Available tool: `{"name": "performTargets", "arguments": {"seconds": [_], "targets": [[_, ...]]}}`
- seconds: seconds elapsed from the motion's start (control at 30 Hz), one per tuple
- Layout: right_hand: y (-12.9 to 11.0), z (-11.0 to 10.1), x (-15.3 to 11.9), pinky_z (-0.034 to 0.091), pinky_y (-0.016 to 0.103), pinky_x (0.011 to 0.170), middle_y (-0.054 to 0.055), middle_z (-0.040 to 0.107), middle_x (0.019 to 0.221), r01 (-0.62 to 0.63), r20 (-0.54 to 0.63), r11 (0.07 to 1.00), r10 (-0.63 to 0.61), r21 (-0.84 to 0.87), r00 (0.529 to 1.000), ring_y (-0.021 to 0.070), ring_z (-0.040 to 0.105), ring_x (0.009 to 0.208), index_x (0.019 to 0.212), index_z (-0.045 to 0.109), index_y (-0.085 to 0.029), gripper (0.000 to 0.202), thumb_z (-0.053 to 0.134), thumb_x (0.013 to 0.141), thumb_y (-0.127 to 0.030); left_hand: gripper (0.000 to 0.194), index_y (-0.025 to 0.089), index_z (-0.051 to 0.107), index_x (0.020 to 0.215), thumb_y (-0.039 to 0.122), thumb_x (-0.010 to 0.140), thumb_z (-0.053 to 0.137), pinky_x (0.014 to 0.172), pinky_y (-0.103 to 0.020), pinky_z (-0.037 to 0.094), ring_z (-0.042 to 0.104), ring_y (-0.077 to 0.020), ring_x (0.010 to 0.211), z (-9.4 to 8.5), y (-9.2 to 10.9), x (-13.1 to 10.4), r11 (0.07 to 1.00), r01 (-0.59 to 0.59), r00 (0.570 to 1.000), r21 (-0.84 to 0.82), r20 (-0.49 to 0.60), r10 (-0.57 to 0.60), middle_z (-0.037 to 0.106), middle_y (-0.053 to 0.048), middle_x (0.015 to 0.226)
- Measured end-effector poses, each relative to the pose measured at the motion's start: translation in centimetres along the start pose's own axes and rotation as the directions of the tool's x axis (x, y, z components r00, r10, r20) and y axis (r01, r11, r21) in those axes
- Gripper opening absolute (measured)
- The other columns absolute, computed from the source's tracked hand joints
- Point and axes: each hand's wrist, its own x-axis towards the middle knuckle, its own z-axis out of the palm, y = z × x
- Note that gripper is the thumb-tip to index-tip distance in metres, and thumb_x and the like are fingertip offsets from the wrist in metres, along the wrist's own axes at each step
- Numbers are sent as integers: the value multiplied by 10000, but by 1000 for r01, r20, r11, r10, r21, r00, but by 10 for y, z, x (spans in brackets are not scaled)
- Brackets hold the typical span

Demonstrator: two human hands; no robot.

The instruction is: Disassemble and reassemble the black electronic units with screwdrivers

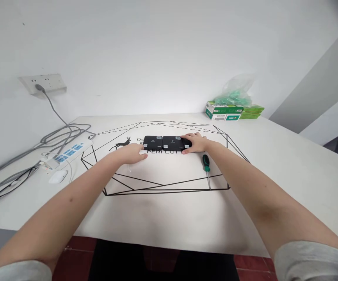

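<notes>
Three flat black square boxes lie side by side in a row on the printed mat: a left box (153, 143), a middle box (172, 143) and a right box (187, 143). At the left end of the row, my left hand (132, 153) rests against the left box's edge, thumb apart from the fingers. My right hand (196, 143) covers much of the right box, fingers over its far side and thumb at its near edge. A screwdriver (206, 166) with a black and green handle lies just below my right hand, its shaft pointing toward me.
A power strip (69, 154), a grey cable (54, 134), a white earbud case (58, 176) and black-framed glasses (11, 185) occupy the left side. Green and white boxes (224, 111) under a plastic bag (236, 91) stand at the back right, by the wall.
</notes>
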Motion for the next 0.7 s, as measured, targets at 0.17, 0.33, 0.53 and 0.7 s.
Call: {"name": "performTargets", "arguments": {"seconds": [0.17, 0.33, 0.53, 0.7], "targets": [[-10, 1, -1, 372, 808, 1186, 118, 432, 1782, 16, -9, 1000, -16, -2, 1000, 555, 341, 1569, 1685, 449, -409, 1107, 753, 713, -844, 909, 218, 388, 1726, 645, 949, 585, 1206, -520, 473, 555, -394, 1508, -7, -7, 55, 994, -108, 994, 18, -33, 108, 493, -185, 1719], [-23, 5, 1, 309, 826, 1234, 89, 349, 1840, -20, 0, 1000, 20, 16, 1000, 542, 287, 1626, 1715, 393, -414, 1136, 725, 731, -875, 1451, 278, 91, 1813, 822, 684, 821, 1303, -741, 221, 69, -513, 1712, 12, -14, 117, 994, -109, 994, 24, -13, 109, 62, -208, 1874], [-37, 8, 6, 199, 944, 1227, -16, 220, 1887, -74, 40, 997, 74, 10, 996, 588, 212, 1660, 1750, 272, -478, 1164, 662, 747, -921, 1334, 372, 198, 1804, 923, 710, 726, 1296, -698, 289, 164, -521, 1670, 36, -28, 140, 993, -115, 993, -2, -6, 115, 168, -151, 1858], [-42, 10, 0, 236, 940, 1221, -24, 339, 1848, -50, 30, 999, 49, 9, 998, 562, 296, 1619, 1726, 336, -482, 1101, 647, 761, -910, 1252, 399, 209, 1800, 945, 765, 655, 1278, -688, 319, 209, -518, 1644, 41, -24, 123, 994, -106, 994, -38, -39, 105, 219, -127, 1841]]}}
